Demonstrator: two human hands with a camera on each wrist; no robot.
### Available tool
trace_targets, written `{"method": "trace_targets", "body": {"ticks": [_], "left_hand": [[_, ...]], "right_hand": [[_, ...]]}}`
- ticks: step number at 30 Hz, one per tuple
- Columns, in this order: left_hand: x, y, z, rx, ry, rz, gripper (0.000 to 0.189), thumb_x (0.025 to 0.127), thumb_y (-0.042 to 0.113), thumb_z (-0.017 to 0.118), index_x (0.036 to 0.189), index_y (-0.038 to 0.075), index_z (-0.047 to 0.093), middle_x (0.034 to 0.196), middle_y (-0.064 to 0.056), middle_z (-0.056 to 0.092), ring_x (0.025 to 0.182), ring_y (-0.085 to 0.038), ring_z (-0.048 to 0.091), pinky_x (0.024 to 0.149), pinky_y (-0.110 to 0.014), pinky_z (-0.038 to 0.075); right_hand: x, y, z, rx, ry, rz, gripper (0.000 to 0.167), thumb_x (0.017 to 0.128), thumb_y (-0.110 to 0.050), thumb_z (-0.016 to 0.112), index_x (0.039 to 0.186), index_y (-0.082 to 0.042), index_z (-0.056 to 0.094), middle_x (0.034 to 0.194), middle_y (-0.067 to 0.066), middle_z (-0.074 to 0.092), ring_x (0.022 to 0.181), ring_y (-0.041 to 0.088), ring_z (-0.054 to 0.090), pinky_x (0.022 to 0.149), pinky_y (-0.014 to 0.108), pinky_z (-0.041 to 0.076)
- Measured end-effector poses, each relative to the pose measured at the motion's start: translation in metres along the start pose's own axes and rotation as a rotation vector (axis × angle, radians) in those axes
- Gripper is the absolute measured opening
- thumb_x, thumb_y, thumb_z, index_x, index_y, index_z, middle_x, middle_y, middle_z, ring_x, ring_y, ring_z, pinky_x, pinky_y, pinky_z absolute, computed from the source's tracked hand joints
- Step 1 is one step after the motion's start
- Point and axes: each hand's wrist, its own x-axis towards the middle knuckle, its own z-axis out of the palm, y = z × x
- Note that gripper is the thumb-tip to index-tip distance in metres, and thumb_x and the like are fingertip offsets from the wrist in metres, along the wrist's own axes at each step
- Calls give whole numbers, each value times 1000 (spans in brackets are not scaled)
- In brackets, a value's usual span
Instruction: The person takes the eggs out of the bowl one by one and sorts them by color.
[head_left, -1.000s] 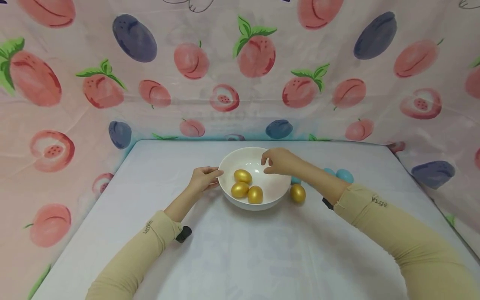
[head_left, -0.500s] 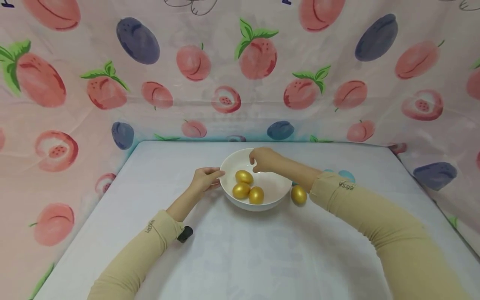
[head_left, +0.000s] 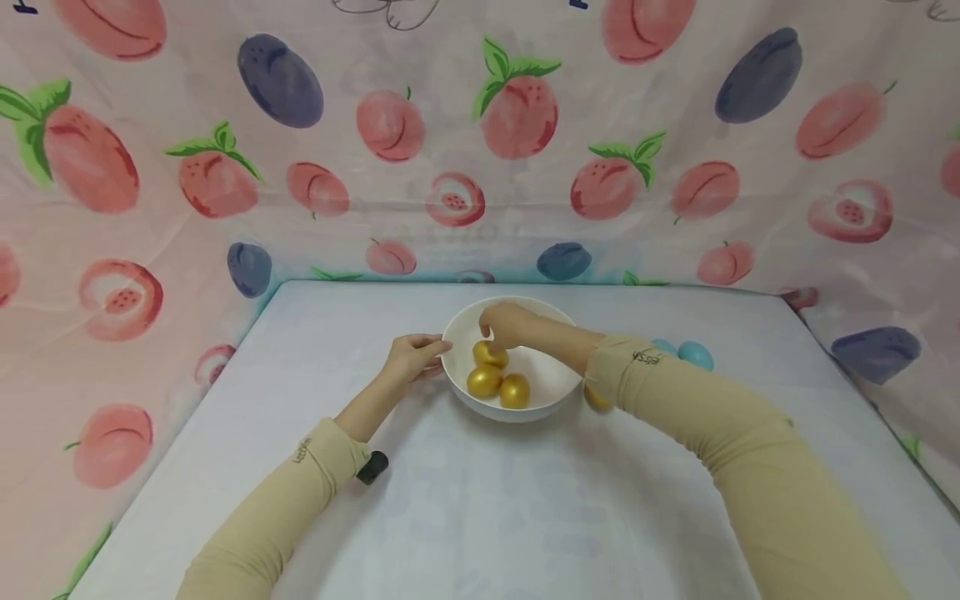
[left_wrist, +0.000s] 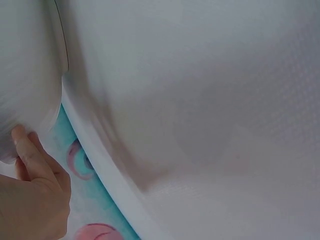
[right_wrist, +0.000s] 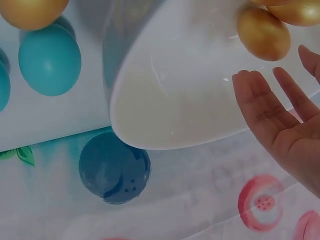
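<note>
A white bowl (head_left: 546,377) stands on the table, with golden eggs (head_left: 514,392) grouped in its left half. At the bowl's left rim, my left hand (head_left: 408,358) pinches the edge, its thumb over the rim and fingers against the outer wall. That grip shows partly in the left wrist view, where the hand (left_wrist: 37,190) touches the bowl's side. My right hand (head_left: 510,325) hovers inside the bowl above the rearmost golden egg (head_left: 490,355). In the right wrist view its fingers are spread and hold nothing, with a small gap to the nearest golden egg (right_wrist: 264,34).
Right of the bowl, another golden egg (head_left: 597,399) lies partly behind the right forearm. Blue eggs (head_left: 696,355) rest farther right, partly covered by the sleeve. A black object (head_left: 372,467) sits by the left cuff. A fruit-print cloth (head_left: 517,192) hangs behind the table.
My right hand has moved left across the bowl and lower, from its right side to above the rear golden egg. The left hand keeps its hold on the rim.
</note>
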Motion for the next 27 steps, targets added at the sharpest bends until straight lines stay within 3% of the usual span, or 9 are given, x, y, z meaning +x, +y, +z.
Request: {"method": "trace_targets", "body": {"ticks": [1,4,9,12,17,21,27], "left_hand": [[0,0,0,2,-1,1,39,87,13,66,121,-4,58,97,-6,64,68,-6,64,67,-18,60],[0,-1,1,4,4,-2,38,87,14,66,121,-3,59,98,-5,63,69,-6,63,67,-18,60],[1,-1,2,6,-1,-2,38,87,14,66,121,-2,59,99,-6,63,72,-8,64,67,-17,60],[1,-2,1,3,2,-3,38,87,14,66,121,-3,59,99,-7,64,72,-8,65,67,-17,60],[2,-1,1,1,1,-4,39,87,15,66,121,-3,59,103,-9,64,71,-8,65,67,-18,60],[2,-2,2,6,-1,-13,39,87,14,65,121,-2,59,106,-10,63,70,-6,64,68,-18,60],[1,-2,2,1,-4,-5,39,87,14,65,122,-3,58,107,-10,63,70,-7,64,69,-18,60]], "right_hand": [[6,5,7,7,-6,0,31,71,-37,79,91,-19,64,96,-3,61,82,17,54,76,32,52],[-3,-8,-1,20,-28,2,34,74,-33,77,99,-15,64,100,0,62,85,19,54,76,33,51],[-52,-64,-57,65,-125,37,31,77,-23,75,102,-9,63,99,5,62,85,20,53,78,27,51],[-79,-95,-86,65,-188,87,31,83,-18,69,110,-5,63,107,8,63,93,21,54,90,28,50],[-90,-107,-89,56,-164,112,31,87,-14,63,115,-2,60,109,12,62,94,22,53,90,25,50],[-95,-112,-90,95,-190,139,34,88,-12,62,120,-2,57,114,12,61,98,23,53,91,25,50],[-95,-112,-90,96,-201,135,32,88,-9,62,118,-3,57,112,12,61,97,23,52,91,27,50]]}}
